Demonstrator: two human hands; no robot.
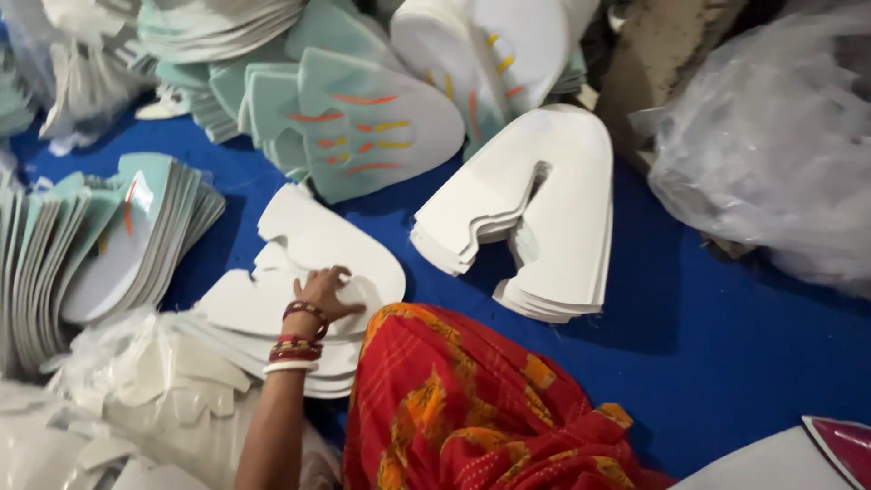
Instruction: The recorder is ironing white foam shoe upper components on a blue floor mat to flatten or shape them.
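Observation:
My left hand (pixel 324 292), with red and white bangles on the wrist, rests on a low pile of white shoe-upper-shaped cut-out sheets (pixel 313 238) on the blue floor cloth (pixel 726 345). Its fingers curl over the notched edge of the top sheet and grip it. My right hand is out of view. My knee, under red and orange patterned cloth (pixel 472 408), lies just right of the arm.
A second stack of white cut-outs (pixel 562 209) lies to the right. Mint-green pieces with orange and yellow stripes (pixel 381 122) are heaped at the back and stacked at the left (pixel 100 245). Clear plastic bags (pixel 771 136) sit at the right, and white offcuts in plastic (pixel 136 381) at the lower left.

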